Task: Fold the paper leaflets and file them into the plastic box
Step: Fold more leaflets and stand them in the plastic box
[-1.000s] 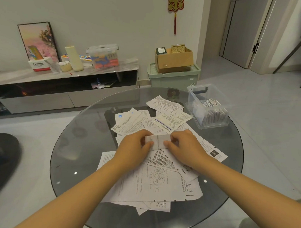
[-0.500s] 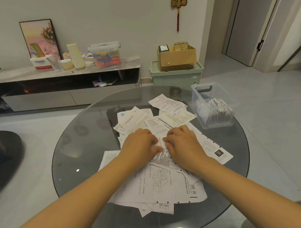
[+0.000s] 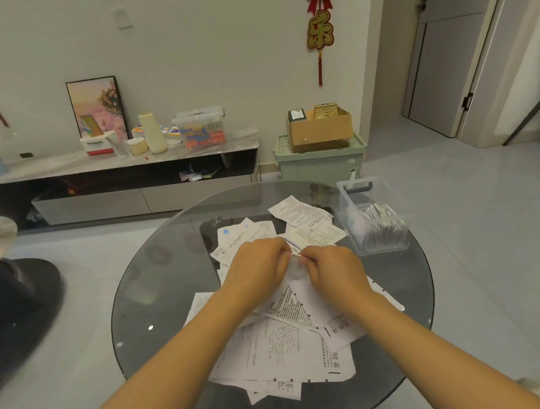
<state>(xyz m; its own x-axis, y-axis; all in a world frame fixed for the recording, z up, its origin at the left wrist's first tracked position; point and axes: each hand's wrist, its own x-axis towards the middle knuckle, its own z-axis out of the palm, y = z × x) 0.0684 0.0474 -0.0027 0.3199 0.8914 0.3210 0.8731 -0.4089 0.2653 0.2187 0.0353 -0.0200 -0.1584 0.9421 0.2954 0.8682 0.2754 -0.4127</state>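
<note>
A small folded white leaflet (image 3: pixel 296 266) sits between my two hands over the middle of the round glass table (image 3: pixel 156 280). My left hand (image 3: pixel 257 265) pinches its left side and my right hand (image 3: pixel 334 267) pinches its right side, fingertips almost meeting; most of the leaflet is hidden by them. Several unfolded printed leaflets (image 3: pixel 282 345) lie spread on the glass under and around my hands. The clear plastic box (image 3: pixel 374 217) stands at the table's right rear with several folded leaflets standing in it.
A low TV cabinet (image 3: pixel 119 180) with a framed picture, a cream bottle and a storage tub runs along the back wall. A green bin (image 3: pixel 320 163) carrying a cardboard box stands behind the table. A dark seat (image 3: pixel 17 305) is at the left.
My hands have drawn together: the folded strip that was stretched between them a second ago is now a small packet pinched between my fingertips. The camera has tilted upward.
</note>
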